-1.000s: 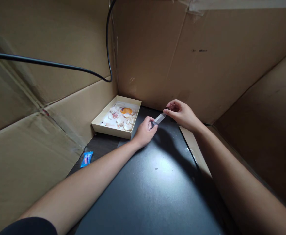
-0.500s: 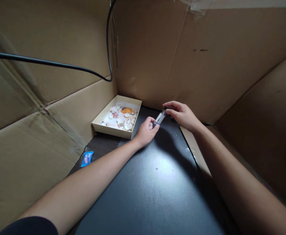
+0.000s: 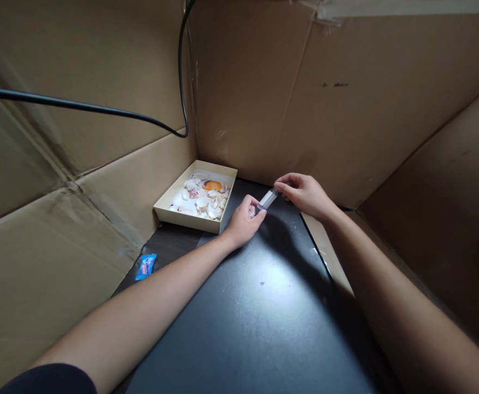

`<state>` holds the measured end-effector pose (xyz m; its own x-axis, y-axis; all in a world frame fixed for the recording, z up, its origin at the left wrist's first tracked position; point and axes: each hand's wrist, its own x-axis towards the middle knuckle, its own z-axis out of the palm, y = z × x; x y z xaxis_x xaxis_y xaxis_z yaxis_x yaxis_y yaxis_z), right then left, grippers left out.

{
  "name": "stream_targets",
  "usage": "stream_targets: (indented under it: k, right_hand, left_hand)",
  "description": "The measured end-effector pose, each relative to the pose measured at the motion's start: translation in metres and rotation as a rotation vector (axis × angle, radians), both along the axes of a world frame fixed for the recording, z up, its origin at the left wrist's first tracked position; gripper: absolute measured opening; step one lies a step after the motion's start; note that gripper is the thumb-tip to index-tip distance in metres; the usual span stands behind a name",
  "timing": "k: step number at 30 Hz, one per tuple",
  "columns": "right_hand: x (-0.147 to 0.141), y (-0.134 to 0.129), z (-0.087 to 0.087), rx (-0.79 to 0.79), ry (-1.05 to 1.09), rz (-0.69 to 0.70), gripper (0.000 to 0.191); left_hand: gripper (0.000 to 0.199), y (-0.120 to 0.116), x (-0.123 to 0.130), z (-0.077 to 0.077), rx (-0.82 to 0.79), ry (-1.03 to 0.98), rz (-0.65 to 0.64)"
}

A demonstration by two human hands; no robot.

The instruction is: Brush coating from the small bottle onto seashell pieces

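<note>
A small clear bottle (image 3: 268,199) with a whitish band along its side is held tilted above the black surface. My left hand (image 3: 243,223) grips its lower end between thumb and fingers. Something pale and speckled shows among those fingers, too small to name. At the bottle's upper end, my right hand (image 3: 302,191) pinches the dark cap, which its fingertips mostly cover. Left of my hands stands a shallow cream box (image 3: 186,219) with several pale shells (image 3: 202,203) and an orange oval piece (image 3: 212,185) inside.
Cardboard walls (image 3: 260,98) close in the back and both sides. A black cable (image 3: 100,108) hangs across the upper left. On the dark surface (image 3: 223,306), a blue wrapped packet (image 3: 145,267) lies beside my left forearm. A cardboard strip (image 3: 325,246) runs along the right edge.
My right fingers have shifted slightly down and closed over the bottle's dark cap, which showed more plainly before. My left hand and the bottle have barely moved.
</note>
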<state>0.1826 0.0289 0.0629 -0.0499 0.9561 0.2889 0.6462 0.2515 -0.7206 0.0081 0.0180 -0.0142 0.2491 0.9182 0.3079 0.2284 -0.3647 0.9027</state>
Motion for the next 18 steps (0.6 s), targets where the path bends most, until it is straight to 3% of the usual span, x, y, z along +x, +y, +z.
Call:
stream_targets:
  k: [4,18]
  right_hand:
    - [-0.0023,-0.0027,0.0024,-0.004,-0.021,-0.03,0.03]
    - [0.0011,0.0,0.0023,0.017,0.048,0.07,0.026]
  left_hand:
    - [0.014,0.0004,0.0001,-0.0001,-0.004,-0.005,0.001]
    - [0.021,0.0008,-0.0008,0.0019,-0.022,-0.023,-0.061]
